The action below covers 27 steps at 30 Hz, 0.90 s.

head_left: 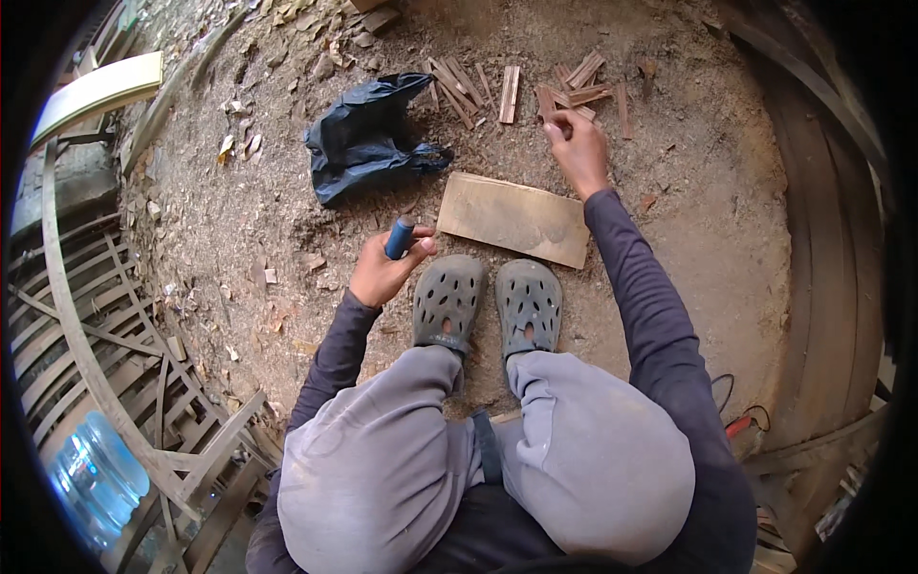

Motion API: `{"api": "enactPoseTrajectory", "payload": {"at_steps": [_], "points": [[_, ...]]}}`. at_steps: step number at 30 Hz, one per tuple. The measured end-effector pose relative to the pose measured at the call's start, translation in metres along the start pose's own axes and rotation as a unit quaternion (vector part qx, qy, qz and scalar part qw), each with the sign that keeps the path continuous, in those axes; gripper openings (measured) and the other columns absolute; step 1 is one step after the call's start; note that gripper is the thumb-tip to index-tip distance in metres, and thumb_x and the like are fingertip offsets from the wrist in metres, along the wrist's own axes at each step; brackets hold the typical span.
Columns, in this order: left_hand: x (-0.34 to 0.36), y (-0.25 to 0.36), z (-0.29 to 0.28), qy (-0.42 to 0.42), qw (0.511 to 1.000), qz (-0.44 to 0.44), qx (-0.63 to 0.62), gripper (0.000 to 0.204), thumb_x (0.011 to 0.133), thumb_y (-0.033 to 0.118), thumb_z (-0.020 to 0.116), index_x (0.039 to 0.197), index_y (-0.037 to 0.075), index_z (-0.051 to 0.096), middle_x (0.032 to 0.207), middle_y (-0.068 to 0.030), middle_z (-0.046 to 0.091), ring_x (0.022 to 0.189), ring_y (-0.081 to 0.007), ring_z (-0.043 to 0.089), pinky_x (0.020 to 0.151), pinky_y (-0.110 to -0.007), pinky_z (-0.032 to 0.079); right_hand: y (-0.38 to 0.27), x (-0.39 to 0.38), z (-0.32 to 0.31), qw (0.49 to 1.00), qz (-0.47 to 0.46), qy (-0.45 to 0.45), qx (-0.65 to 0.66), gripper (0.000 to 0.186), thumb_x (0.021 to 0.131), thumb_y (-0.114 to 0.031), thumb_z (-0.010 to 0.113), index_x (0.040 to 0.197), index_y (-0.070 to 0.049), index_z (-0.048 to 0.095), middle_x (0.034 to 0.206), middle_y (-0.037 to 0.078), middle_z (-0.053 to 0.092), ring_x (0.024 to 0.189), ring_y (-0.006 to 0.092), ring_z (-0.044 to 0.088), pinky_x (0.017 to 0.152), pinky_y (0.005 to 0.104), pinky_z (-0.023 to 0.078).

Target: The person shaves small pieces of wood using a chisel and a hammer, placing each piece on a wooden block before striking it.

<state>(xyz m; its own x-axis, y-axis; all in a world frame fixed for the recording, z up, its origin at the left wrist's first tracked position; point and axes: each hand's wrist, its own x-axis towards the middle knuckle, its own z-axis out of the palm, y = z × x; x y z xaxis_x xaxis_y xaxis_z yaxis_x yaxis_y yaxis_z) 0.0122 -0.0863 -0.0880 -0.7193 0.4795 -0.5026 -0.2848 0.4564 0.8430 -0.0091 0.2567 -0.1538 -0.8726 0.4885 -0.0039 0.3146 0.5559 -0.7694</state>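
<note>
Dusty, sawdust-strewn ground (669,191) fills the scene, seen from above by a crouching person in grey trousers and dark sleeves. At the far edge lies a scatter of short wooden sticks (512,91), some in small bundles, others loose. The right hand (579,143) stretches out to them, its fingers pinched shut around one stick at the near side of the pile. The left hand (382,273) rests closer in, wrapped around a blue-handled tool (400,236) that stands nearly upright in its fist; the working end is hidden, so I cannot tell what kind of tool it is. Between the two hands a flat wooden board (514,218) lies on the ground, just ahead of a pair of grey perforated clogs (488,304). Left of the board sits a crumpled dark blue plastic bag (368,139). Further out on the left, curved wooden frames (86,316) are stacked, and a clear blue water bottle (96,478) lies near the lower left corner
</note>
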Motion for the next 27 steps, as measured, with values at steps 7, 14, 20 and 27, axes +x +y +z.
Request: {"api": "enactPoseTrajectory", "payload": {"at_steps": [7,14,20,27], "points": [[-0.002,0.002,0.024,-0.040,0.999,0.002,0.026,0.034,0.092,0.023,0.069,0.114,-0.002,0.067,0.093,-0.0087,0.073,0.090,-0.0130,0.067,0.082,-0.027,0.052,-0.037,0.045,0.046,0.972,-0.033,-0.121,-0.200,0.039,0.083,-0.032,0.070,0.089,0.007,0.071,0.089,0.030,0.068,0.086,0.0418,0.068,0.079,0.0445,0.055],[-0.002,-0.007,0.018,-0.031,1.000,-0.002,0.005,0.034,0.092,0.023,0.069,0.115,-0.003,0.066,0.093,-0.0099,0.073,0.092,-0.0138,0.068,0.084,-0.027,0.052,-0.002,0.049,0.060,0.986,-0.089,0.011,-0.139,0.025,0.080,-0.023,0.065,0.078,0.002,0.068,0.075,0.025,0.066,0.075,0.0395,0.068,0.073,0.0457,0.053],[-0.005,-0.007,0.016,-0.028,0.999,-0.017,0.024,0.034,0.092,0.023,0.070,0.114,-0.002,0.067,0.095,-0.0099,0.073,0.092,-0.0139,0.069,0.084,-0.028,0.052,-0.021,0.043,0.053,0.988,-0.044,-0.039,-0.145,0.029,0.083,-0.023,0.067,0.088,0.005,0.066,0.085,0.028,0.068,0.091,0.0423,0.066,0.086,0.0495,0.050],[-0.006,-0.012,0.021,-0.023,0.999,0.000,0.023,0.032,0.091,0.023,0.071,0.111,-0.002,0.068,0.094,-0.0078,0.073,0.088,-0.0124,0.067,0.082,-0.027,0.052,-0.016,0.053,0.062,0.981,-0.021,-0.006,-0.193,0.043,0.074,-0.025,0.076,0.104,0.003,0.065,0.087,0.023,0.070,0.085,0.0399,0.068,0.081,0.0455,0.052]]}}
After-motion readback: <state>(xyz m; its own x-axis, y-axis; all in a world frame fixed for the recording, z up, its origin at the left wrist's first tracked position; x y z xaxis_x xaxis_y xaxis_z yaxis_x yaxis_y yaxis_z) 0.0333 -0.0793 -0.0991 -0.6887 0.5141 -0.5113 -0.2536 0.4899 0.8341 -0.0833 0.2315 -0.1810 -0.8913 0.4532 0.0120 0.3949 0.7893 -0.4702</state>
